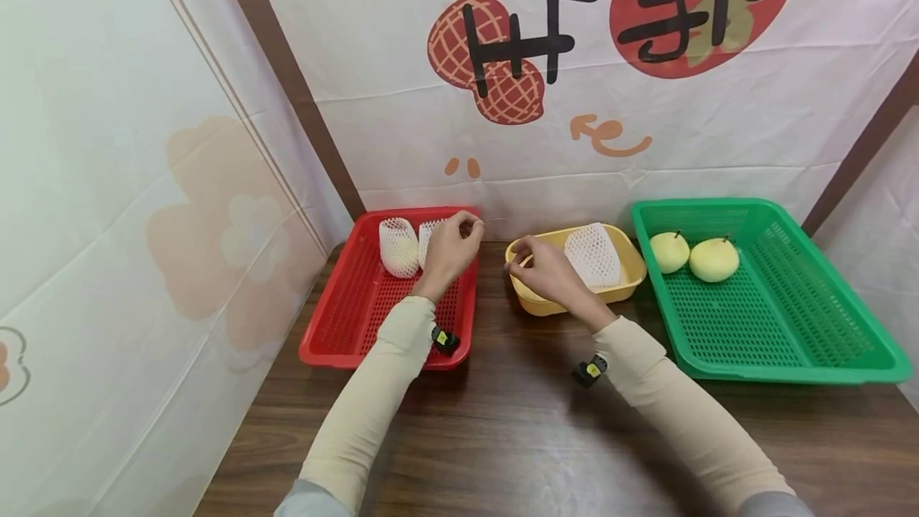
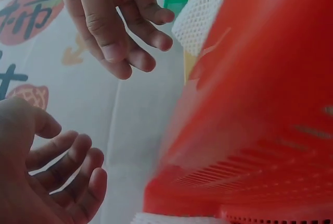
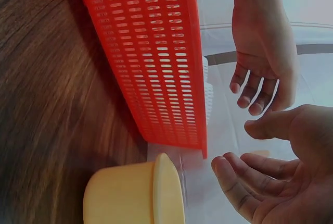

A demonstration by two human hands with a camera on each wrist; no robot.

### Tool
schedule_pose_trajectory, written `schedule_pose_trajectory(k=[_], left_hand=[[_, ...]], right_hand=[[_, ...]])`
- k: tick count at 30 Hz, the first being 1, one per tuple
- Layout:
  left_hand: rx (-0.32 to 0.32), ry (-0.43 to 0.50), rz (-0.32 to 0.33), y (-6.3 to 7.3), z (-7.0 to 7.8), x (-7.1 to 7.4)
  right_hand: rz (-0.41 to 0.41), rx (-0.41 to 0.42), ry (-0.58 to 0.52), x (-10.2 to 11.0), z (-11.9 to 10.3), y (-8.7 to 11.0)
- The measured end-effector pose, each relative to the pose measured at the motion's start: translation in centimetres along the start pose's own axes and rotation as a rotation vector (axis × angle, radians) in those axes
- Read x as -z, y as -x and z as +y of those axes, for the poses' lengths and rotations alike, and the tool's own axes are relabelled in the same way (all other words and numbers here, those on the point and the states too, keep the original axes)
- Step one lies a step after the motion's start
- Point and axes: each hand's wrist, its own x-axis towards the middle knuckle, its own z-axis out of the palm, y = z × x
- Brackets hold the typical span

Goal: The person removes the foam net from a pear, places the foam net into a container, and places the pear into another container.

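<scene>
My left hand hovers over the right rim of the red basket, its fingers loosely bent around nothing. Inside that basket, at the back, stand two pale fruits in white foam nets; the left netted fruit shows clearly, while the other netted fruit is partly behind my hand. Over the left end of the yellow tub is my right hand, fingers relaxed and holding nothing. A white foam net lies in the tub. In the left wrist view a gap separates my left hand from my right hand.
To the right stands a green basket with two yellow pears, a left pear and a right pear. All containers rest on a dark wooden table. A printed cloth hangs behind, with another at left.
</scene>
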Motion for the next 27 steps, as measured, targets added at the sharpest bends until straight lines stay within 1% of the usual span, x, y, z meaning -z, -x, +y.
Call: schedule_pose_trajectory(k=[7,12,18,27], left_hand=[[0.007,-0.015,0.011,-0.4,-1.0,0.1],[0.022,-0.044,0.011,-0.6,-1.5,0.1],[0.018,-0.088,0.038,-1.0,-2.4,0.3],[0.081,-0.143,0.054,-1.2,-3.6,0.5]], right_hand=[[-0.011,-0.023,0.014,-0.9,-0.5,-0.5],[-0.026,-0.035,0.01,-1.5,-0.6,-0.8],[-0.034,-0.041,0.027,-2.4,-0.5,-1.3],[-0.025,-0.051,-0.041,-3.2,-0.7,-1.8]])
